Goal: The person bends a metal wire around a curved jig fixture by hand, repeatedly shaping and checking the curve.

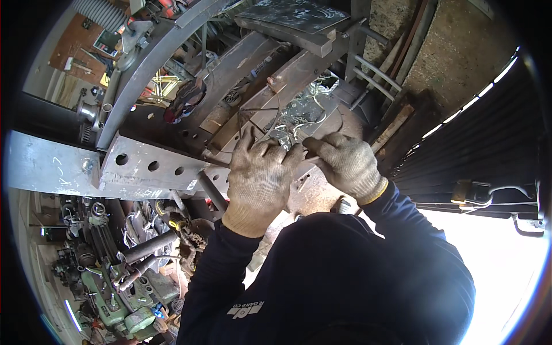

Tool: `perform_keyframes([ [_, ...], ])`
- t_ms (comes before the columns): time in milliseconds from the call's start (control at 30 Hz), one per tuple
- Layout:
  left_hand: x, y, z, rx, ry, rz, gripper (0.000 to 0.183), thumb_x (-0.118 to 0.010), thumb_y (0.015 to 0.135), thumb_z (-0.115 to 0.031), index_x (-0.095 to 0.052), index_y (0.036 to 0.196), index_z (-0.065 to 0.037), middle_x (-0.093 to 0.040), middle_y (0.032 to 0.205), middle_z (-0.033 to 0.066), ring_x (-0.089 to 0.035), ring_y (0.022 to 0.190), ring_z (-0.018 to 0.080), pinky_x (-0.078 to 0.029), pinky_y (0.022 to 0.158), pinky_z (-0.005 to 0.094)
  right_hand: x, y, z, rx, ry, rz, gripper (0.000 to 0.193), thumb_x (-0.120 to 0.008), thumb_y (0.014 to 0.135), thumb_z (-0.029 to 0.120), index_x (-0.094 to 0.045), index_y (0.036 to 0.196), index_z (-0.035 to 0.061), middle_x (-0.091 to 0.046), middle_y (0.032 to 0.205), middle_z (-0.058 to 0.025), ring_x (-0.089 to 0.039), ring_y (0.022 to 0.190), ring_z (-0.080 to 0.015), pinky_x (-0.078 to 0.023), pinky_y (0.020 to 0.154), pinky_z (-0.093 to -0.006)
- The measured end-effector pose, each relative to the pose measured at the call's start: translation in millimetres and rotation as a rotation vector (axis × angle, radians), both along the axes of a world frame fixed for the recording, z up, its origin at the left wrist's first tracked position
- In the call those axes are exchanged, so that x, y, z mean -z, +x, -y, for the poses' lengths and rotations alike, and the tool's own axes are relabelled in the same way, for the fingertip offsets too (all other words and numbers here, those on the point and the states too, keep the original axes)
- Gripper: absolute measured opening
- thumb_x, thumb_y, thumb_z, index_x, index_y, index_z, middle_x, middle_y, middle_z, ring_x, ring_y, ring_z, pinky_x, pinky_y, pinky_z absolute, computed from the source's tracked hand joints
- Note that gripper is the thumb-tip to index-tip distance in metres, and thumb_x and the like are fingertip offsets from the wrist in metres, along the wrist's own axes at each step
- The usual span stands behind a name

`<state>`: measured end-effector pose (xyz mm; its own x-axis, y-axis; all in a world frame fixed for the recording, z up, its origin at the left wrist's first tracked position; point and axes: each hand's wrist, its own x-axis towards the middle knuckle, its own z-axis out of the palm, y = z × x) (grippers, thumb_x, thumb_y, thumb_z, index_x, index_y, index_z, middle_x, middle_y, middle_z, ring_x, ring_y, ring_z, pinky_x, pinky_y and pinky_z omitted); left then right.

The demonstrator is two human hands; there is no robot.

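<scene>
My left hand (260,172), in a grey-beige knitted work glove, has its fingers curled down just in front of a steel beam. My right hand (352,163), gloved alike, is closed with its thumb and fingers pointing at the left one. The fingertips of both nearly meet, and what lies between them is mostly hidden. Thin bent wire (279,112) rises beyond the left fingers. Past the hands lies a heap of loose pale wire or cord (310,109) on a dark surface.
A steel bar with round holes (144,163) runs at the left. Beyond it curves a large metal band (149,63). A flat dark plate (293,14) rests at the far side. Green machinery (106,296) stands lower left. Dark corrugated sheeting (483,155) borders the right.
</scene>
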<state>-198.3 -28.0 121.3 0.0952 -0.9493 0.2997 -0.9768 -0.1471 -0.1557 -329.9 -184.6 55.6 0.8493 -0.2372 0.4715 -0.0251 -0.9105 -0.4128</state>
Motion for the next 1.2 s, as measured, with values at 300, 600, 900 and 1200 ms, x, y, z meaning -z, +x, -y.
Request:
perform_keyframes([
  [300,63,-29,29,-0.13,-0.337,-0.277,0.071,-0.074,0.081,-0.028,-0.047,0.141,-0.002,-0.052,0.131,0.0181,-0.054,0.116,0.0341,-0.044,0.102,0.0473,78,30,9,-0.077,1.278,-0.105,0.036,-0.053,0.103,0.03,-0.064,0.121,0.0009,-0.07,0.089,-0.012,-0.066,0.081,-0.0175,-0.053,0.072,-0.0324],
  [600,122,-26,16,-0.299,-0.053,-0.445,0.041,-0.061,0.094,-0.03,-0.053,0.125,-0.004,-0.067,0.08,0.0141,-0.068,0.065,0.0319,-0.055,0.06,0.0438,100,56,10,0.011,1.72,-0.04,0.038,-0.052,0.101,0.036,-0.065,0.114,0.0022,-0.057,0.066,-0.0023,-0.05,0.049,-0.0102,-0.039,0.045,-0.0254],
  [900,113,-16,11,-0.389,0.012,-0.418,0.024,-0.06,0.094,-0.032,-0.062,0.105,-0.01,-0.065,0.067,0.0115,-0.067,0.06,0.0316,-0.053,0.054,0.0439,103,57,16,-0.143,1.925,-0.132,0.044,-0.053,0.101,0.039,-0.062,0.121,0.0002,-0.068,0.077,-0.0073,-0.058,0.053,-0.0094,-0.045,0.048,-0.0213],
  [1200,105,-12,11,-0.407,-0.027,-0.427,0.021,-0.06,0.094,-0.03,-0.061,0.093,-0.009,-0.065,0.069,0.0103,-0.067,0.062,0.0318,-0.053,0.055,0.0436,99,64,21,-0.208,1.907,-0.163,0.044,-0.053,0.1,0.038,-0.062,0.12,0.0,-0.069,0.082,-0.009,-0.064,0.056,-0.0129,-0.052,0.051,-0.0248],
])
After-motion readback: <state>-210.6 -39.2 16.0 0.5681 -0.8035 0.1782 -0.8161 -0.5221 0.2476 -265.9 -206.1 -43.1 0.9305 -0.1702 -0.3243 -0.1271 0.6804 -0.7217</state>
